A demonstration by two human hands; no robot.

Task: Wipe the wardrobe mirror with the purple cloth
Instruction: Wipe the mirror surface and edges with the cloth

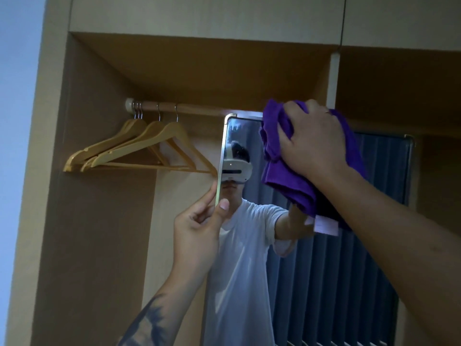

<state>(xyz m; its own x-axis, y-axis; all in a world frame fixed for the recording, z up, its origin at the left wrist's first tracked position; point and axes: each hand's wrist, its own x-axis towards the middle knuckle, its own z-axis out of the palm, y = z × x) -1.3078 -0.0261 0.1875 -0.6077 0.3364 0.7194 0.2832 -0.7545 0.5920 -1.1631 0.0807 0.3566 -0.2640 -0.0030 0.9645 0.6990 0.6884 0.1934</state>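
Head view: your right hand [311,143] clutches the bunched purple cloth [279,176] against the metal-framed wardrobe mirror [336,270]; your left hand [199,221] pinches its left edge. Left of it, wooden hangers [139,148] hang inside the wardrobe.

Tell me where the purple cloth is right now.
In the head view, the purple cloth is bunched in the right hand against the upper part of the mirror, right of the wooden hangers.
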